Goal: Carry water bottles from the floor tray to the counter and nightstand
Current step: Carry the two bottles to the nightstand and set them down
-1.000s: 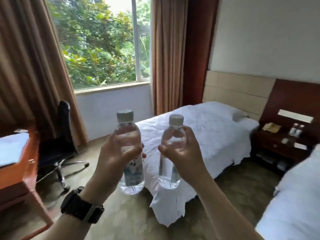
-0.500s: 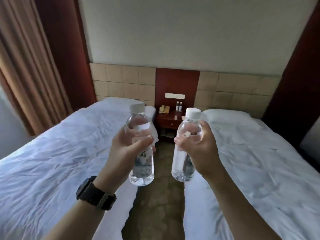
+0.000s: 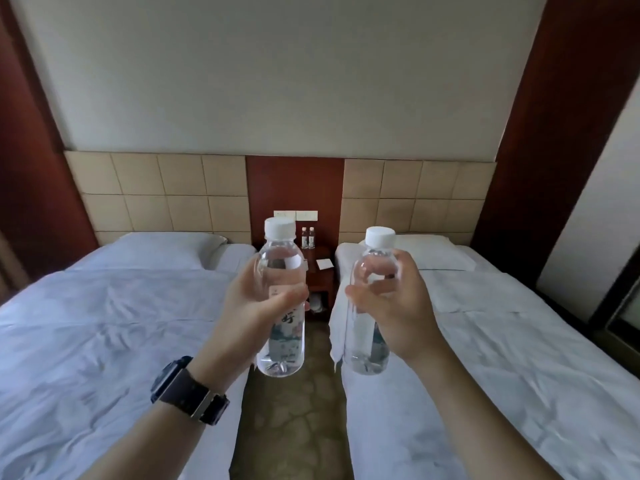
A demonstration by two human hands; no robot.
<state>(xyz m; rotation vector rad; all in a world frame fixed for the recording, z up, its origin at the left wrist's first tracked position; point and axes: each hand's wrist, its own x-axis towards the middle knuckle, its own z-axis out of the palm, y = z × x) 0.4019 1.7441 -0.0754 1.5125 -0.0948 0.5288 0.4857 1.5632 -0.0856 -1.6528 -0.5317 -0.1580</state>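
I hold two clear water bottles with white caps upright in front of me. My left hand [image 3: 252, 306], with a dark watch on its wrist, is wrapped around the left water bottle [image 3: 281, 258]. My right hand [image 3: 398, 306] grips the right water bottle [image 3: 372, 355] around its upper body. Straight ahead, between the two beds, stands the dark red nightstand [image 3: 323, 275]. Two small bottles [image 3: 308, 238] stand at its back and a white card [image 3: 325, 264] lies on its top. The floor tray and the counter are out of view.
A white bed [image 3: 104, 323] lies on the left and another white bed [image 3: 502, 341] on the right. A narrow aisle of patterned floor [image 3: 294, 410] runs between them up to the nightstand. A tan headboard panel [image 3: 156, 192] lines the wall.
My view has swung right from the window and chair to the aisle between the beds, and the nightstand is now closer and centred. Both hands keep their hold on the bottles.
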